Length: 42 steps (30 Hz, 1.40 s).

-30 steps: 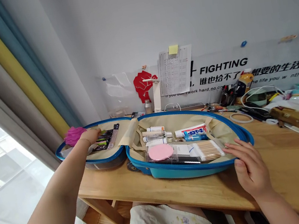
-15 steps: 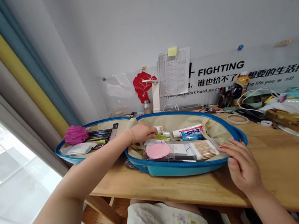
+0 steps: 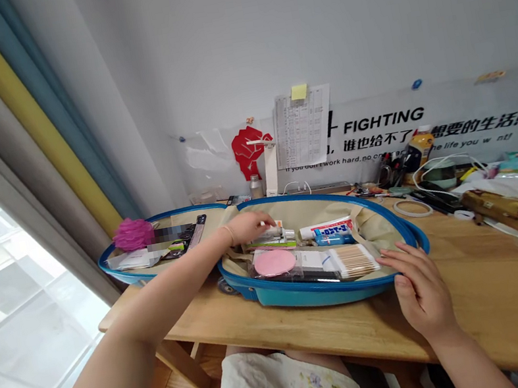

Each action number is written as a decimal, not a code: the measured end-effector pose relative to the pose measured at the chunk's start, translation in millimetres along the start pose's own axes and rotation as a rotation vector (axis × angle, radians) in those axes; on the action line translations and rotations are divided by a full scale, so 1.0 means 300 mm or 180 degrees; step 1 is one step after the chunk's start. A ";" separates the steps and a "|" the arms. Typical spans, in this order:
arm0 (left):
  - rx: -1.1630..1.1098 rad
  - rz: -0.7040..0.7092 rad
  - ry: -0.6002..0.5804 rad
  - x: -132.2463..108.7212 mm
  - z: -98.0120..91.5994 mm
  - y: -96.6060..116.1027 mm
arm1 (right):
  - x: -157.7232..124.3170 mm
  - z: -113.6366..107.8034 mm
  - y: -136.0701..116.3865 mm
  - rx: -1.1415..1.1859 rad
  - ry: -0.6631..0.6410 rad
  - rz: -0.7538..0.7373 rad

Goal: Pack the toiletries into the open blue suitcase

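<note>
An open blue suitcase lies on the wooden desk (image 3: 484,308), its right half (image 3: 307,296) in front of me and its left half (image 3: 117,272) by the window. My left hand (image 3: 246,226) reaches into the right half, fingertips on small white tubes (image 3: 277,233); a thin green packet (image 3: 272,244) lies just below them. Whether the fingers grip anything is unclear. My right hand (image 3: 421,289) rests flat and spread against the case's front right rim. A pink puff (image 3: 274,262), cotton swabs (image 3: 353,259) and toothpaste (image 3: 328,228) lie inside.
A pink bath sponge (image 3: 133,233) and dark packets sit in the left half. The desk's right side is crowded with cables, a tape ring (image 3: 412,208), a yellow bottle (image 3: 419,143) and bags. A white lamp (image 3: 271,165) stands at the wall. Curtains and a window are at left.
My left hand left the case's left half, carried a green packet over to the right half, and now sits on the small tubes there. My right hand stayed on the rim.
</note>
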<state>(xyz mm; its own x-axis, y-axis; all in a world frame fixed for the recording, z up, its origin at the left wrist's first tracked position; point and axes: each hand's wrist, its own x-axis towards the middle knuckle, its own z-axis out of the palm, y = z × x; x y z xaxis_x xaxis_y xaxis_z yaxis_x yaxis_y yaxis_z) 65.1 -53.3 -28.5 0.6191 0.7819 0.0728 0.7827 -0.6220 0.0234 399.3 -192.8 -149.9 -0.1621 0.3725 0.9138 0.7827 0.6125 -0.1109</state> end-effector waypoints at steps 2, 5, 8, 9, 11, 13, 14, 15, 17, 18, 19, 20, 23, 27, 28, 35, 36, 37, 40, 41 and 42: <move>0.0067 -0.0399 0.0313 -0.031 -0.057 -0.085 | 0.001 -0.001 0.000 0.0002 0.0011 0.0000; 0.0283 -0.1141 0.0596 -0.115 -0.122 -0.261 | 0.004 -0.002 -0.003 0.0024 0.0001 0.0008; 0.0509 -0.1837 0.0460 -0.234 -0.123 -0.431 | 0.005 -0.002 -0.005 0.0055 -0.0011 0.0023; 0.0568 -0.2012 0.0335 -0.276 -0.108 -0.476 | 0.005 -0.002 -0.005 0.0060 -0.0008 0.0016; 0.0660 -0.2274 0.0023 -0.350 -0.066 -0.544 | 0.005 -0.002 -0.005 0.0045 -0.0009 -0.0003; 0.0725 -0.2420 -0.0311 -0.404 -0.017 -0.587 | 0.004 -0.002 -0.004 0.0009 -0.0013 -0.0008; 0.0752 -0.2450 -0.0470 -0.421 0.005 -0.602 | 0.004 -0.001 -0.003 -0.0005 -0.0010 -0.0007; 0.0779 -0.2456 -0.0615 -0.432 0.025 -0.614 | 0.004 -0.001 -0.003 -0.0016 -0.0011 0.0002; 0.0842 -0.2426 -0.0849 -0.437 0.055 -0.634 | 0.003 -0.001 -0.003 -0.0031 -0.0018 0.0013; 0.0877 -0.2397 -0.0938 -0.433 0.065 -0.642 | 0.003 -0.001 -0.003 -0.0034 -0.0018 0.0021; 0.0912 -0.2367 -0.1012 -0.426 0.073 -0.649 | 0.002 0.000 -0.003 -0.0034 -0.0011 0.0017; 0.0944 -0.2336 -0.1069 -0.417 0.079 -0.654 | 0.002 0.000 -0.003 -0.0031 -0.0006 0.0012; 0.1000 -0.2256 -0.1164 -0.392 0.086 -0.661 | 0.000 0.001 -0.001 -0.0023 0.0003 -0.0013; 0.1024 -0.2261 -0.1068 -0.392 0.078 -0.641 | -0.003 0.002 0.003 -0.0020 0.0006 0.0028; 0.1033 -0.2285 -0.0971 -0.398 0.072 -0.632 | -0.003 0.002 0.003 -0.0020 0.0011 0.0037; 0.0923 -0.2150 0.0249 -0.348 -0.044 -0.504 | 0.002 0.000 -0.001 -0.0035 0.0015 0.0037; 0.0862 -0.2000 0.0387 -0.320 -0.067 -0.467 | 0.002 0.000 -0.002 -0.0029 0.0017 0.0044; 0.0797 -0.1815 0.0489 -0.287 -0.088 -0.425 | 0.002 0.000 -0.002 -0.0025 0.0015 0.0051; 0.0584 -0.1102 0.0554 -0.183 -0.128 -0.269 | 0.002 0.001 -0.003 -0.0007 0.0017 0.0070; 0.0474 -0.0779 0.0491 -0.150 -0.130 -0.212 | 0.002 0.002 -0.004 0.0002 0.0026 0.0070; 0.0306 -0.0373 0.0374 -0.120 -0.125 -0.158 | 0.001 0.002 -0.004 0.0007 0.0037 0.0067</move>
<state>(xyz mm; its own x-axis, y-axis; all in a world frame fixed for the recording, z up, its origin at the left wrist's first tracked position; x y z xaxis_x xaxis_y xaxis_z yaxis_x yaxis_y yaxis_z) 3.4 -53.5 5.2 0.5162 0.8349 0.1911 0.8549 -0.5157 -0.0564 398.1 -193.0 -149.7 -0.1386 0.3771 0.9158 0.7846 0.6061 -0.1308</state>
